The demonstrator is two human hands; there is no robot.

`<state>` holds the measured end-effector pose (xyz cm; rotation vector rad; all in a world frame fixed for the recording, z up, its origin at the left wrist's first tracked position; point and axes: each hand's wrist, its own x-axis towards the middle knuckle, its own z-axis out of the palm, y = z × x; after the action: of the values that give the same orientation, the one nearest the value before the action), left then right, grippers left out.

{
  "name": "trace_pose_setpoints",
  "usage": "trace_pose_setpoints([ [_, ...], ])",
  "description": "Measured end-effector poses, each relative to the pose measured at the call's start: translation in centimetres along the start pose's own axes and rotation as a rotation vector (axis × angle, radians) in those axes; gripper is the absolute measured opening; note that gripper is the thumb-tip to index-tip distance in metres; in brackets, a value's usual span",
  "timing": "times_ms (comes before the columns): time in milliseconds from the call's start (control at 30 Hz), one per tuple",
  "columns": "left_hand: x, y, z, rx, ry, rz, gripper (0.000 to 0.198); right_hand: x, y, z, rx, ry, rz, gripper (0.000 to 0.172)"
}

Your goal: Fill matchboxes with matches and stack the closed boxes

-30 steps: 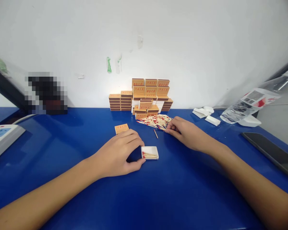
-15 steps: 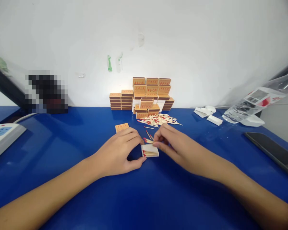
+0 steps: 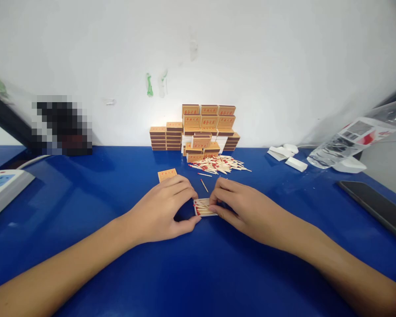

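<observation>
A small white matchbox tray (image 3: 206, 215) lies on the blue table, holding several red-tipped matches (image 3: 202, 208). My left hand (image 3: 170, 207) grips the tray's left end between thumb and fingers. Over the tray's right side, my right hand (image 3: 232, 200) pinches matches, its fingertips down at the tray; their ends are partly hidden by the fingers. Beyond the hands lies a single loose match (image 3: 204, 185). A yellow matchbox sleeve (image 3: 167, 175) sits just past my left hand, partly covered by it.
Farther back is a heap of loose matches (image 3: 221, 164), before stacked matchboxes (image 3: 208, 122) against the wall. White paper pieces (image 3: 296, 164), a tilted plastic bottle (image 3: 345, 138) and a phone (image 3: 376, 209) lie to the right. A power strip (image 3: 6, 189) stands at left.
My right hand has lowered its bunch of matches from above the tray's far edge into the tray. More matches now show in it. My left hand stays in place.
</observation>
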<state>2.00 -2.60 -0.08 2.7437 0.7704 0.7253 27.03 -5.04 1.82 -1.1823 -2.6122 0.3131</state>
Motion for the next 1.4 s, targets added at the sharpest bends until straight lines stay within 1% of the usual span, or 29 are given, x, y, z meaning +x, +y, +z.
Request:
trace_pose_setpoints([
  [100, 0.05, 0.08, -0.06, 0.007, 0.001, 0.019, 0.022, 0.06, 0.00, 0.14, 0.049, 0.040, 0.011, 0.008],
  [267, 0.09, 0.29, -0.19, 0.010, 0.023, 0.048, 0.020, 0.10, 0.02, 0.45, 0.080, 0.061, -0.005, 0.007],
  [433, 0.08, 0.33, -0.22, 0.013, 0.010, 0.045, 0.020, 0.07, 0.06, 0.21, 0.050, 0.040, -0.037, 0.007],
  [600, 0.11, 0.27, -0.15, 0.009, 0.004, 0.044, 0.019, 0.17, -0.25, -0.08, 0.027, 0.022, -0.030, 0.013],
  [733, 0.18, 0.33, -0.17, 0.001, 0.000, 0.039, 0.018, 0.23, -0.30, 0.06, 0.035, 0.014, -0.010, 0.009],
  [833, 0.19, 0.39, -0.22, 0.002, -0.009, 0.034, 0.018, 0.15, -0.25, 0.09, 0.045, 0.006, -0.011, 0.010],
  [1033, 0.18, 0.44, -0.23, -0.008, -0.004, 0.049, 0.015, 0.23, -0.70, 0.46, 0.141, 0.057, -0.019, 0.010],
  [1167, 0.23, 0.46, -0.22, -0.005, -0.012, 0.050, 0.015, 0.37, -0.90, 0.71, 0.123, 0.066, -0.044, 0.014],
  [1333, 0.26, 0.44, -0.29, 0.005, -0.012, 0.037, 0.018, 0.00, -0.56, 0.00, 0.103, 0.101, -0.043, 0.010],
  [1400, 0.21, 0.41, -0.30, 0.009, -0.009, 0.037, 0.019, 0.11, -0.20, -0.21, 0.119, 0.119, -0.006, 0.011],
])
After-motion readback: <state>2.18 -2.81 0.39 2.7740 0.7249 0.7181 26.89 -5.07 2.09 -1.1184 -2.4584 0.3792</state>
